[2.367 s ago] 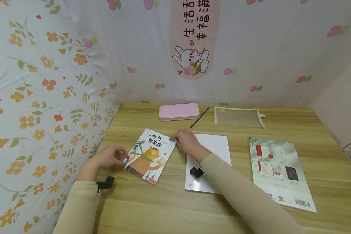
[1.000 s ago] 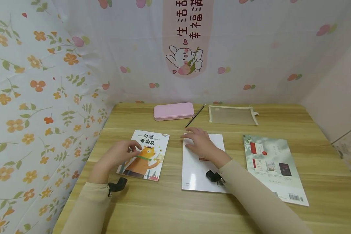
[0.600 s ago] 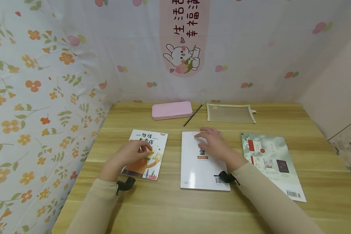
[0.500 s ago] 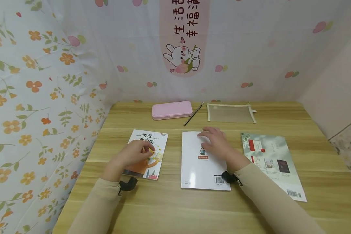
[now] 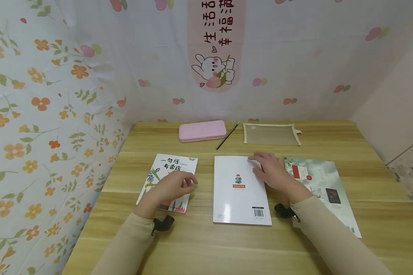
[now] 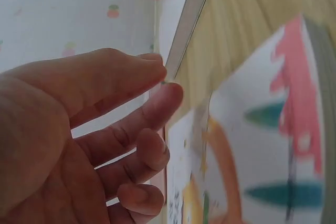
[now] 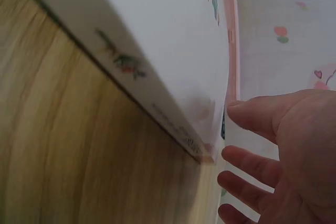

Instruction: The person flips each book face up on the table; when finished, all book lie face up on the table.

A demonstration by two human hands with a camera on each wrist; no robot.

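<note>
Three books are being lined up on the table (image 5: 206, 244). The picture book (image 5: 168, 172) is covered by the relaxed left hand (image 5: 173, 186); the white book (image 5: 239, 191) is touched at its far right corner by the spread right hand (image 5: 272, 172). Squaring its edges seems due next.

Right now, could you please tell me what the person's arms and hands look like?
Both arms wear long beige sleeves reaching to the wrists. A small black camera is strapped at the left wrist and another at the right. The left hand and right hand are bare.

Home study corner, we judge: wooden desk (image 5: 210, 244), floral cloth walls (image 5: 38, 95), books (image 5: 240, 189), pink pencil case (image 5: 202, 131), mesh pouch (image 5: 271, 134).
</note>
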